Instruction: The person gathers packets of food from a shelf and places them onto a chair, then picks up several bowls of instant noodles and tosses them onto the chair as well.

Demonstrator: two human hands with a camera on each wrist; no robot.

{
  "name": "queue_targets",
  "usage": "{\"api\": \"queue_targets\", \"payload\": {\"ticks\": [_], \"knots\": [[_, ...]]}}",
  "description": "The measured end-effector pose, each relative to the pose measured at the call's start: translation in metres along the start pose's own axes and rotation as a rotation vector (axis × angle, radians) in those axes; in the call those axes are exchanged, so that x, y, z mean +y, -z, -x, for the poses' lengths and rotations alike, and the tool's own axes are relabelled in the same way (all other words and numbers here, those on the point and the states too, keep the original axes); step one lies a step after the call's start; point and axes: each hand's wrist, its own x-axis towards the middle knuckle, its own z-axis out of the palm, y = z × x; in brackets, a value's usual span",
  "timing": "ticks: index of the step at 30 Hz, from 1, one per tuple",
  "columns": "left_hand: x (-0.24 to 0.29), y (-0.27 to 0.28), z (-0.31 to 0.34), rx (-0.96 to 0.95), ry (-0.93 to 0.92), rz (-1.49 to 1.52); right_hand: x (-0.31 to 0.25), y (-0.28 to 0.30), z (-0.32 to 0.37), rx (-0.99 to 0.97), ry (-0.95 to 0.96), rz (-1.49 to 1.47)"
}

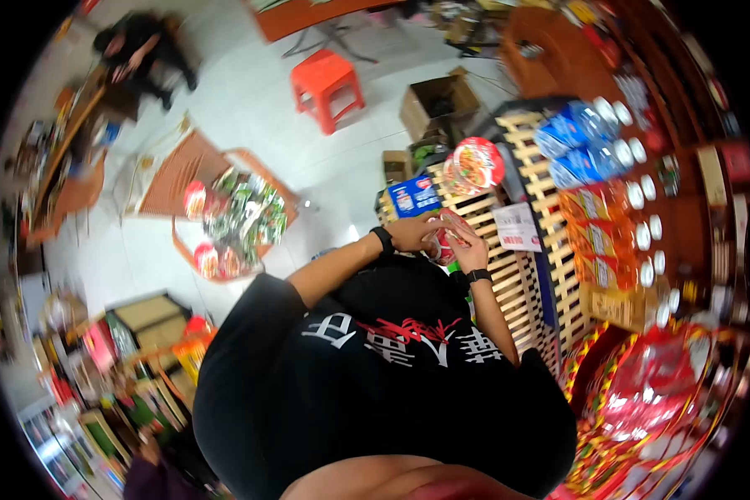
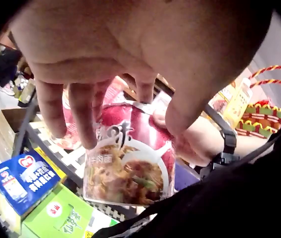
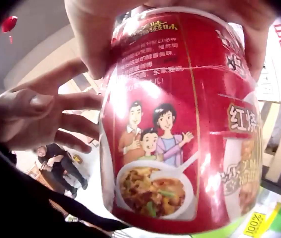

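A red instant noodle cup (image 3: 150, 124) with printed pictures of a family and a noodle bowl is held in front of the chest. My right hand (image 1: 468, 248) grips it near its rim, thumb and fingers on opposite sides in the right wrist view. My left hand (image 1: 412, 233) is beside the same cup, its fingers (image 3: 81, 102) spread and fairly straight, reaching to the cup's side. In the left wrist view the cup's front (image 2: 128, 168) shows below the left palm. Another noodle cup (image 1: 479, 165) stands on the slatted wooden rack (image 1: 508, 287) just beyond the hands.
Beside the hands lie a blue box (image 1: 414, 197) and a green box (image 2: 56, 213). A printed sign (image 1: 517, 227) lies on the rack, with bottled drinks (image 1: 596, 217) to the right. At left, a chair (image 1: 171, 179) bears a plastic bag and noodle cups. A red stool (image 1: 327, 87) stands farther off.
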Motion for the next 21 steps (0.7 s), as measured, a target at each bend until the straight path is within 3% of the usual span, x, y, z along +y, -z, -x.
{"api": "queue_targets", "payload": {"ticks": [3, 4, 5, 8, 13, 15, 17, 20, 21], "knots": [[-0.027, 0.018, 0.051, 0.136, 0.011, 0.045, -0.031, -0.025, -0.013, -0.187, -0.093, -0.209], [-0.013, 0.04, 0.079, 0.17, 0.037, 0.182, -0.048, -0.036, -0.018, -0.241, -0.042, -0.255], [-0.039, 0.03, 0.097, 0.209, 0.064, 0.147, -0.064, -0.046, -0.021, -0.294, 0.002, -0.299], [-0.022, 0.054, 0.171, 0.235, 0.271, 0.237, -0.091, -0.091, -0.03, -0.44, 0.251, -0.158], [-0.034, 0.037, 0.267, 0.368, 0.423, 0.249, -0.166, -0.155, -0.041, -0.767, 0.518, -0.147], [-0.038, 0.02, 0.297, 0.57, 0.406, 0.22, -0.194, -0.18, -0.045, -0.883, 0.581, -0.129], [-0.039, 0.006, 0.321, 0.631, 0.481, 0.272, -0.223, -0.207, -0.045, -0.94, 0.67, -0.114], [-0.039, -0.009, 0.358, 0.929, 0.549, 0.22, -0.257, -0.251, -0.041, -1.036, 0.821, -0.106], [-0.038, -0.011, 0.373, 0.943, 0.56, 0.221, -0.268, -0.264, -0.037, -1.049, 0.832, -0.109]]}}
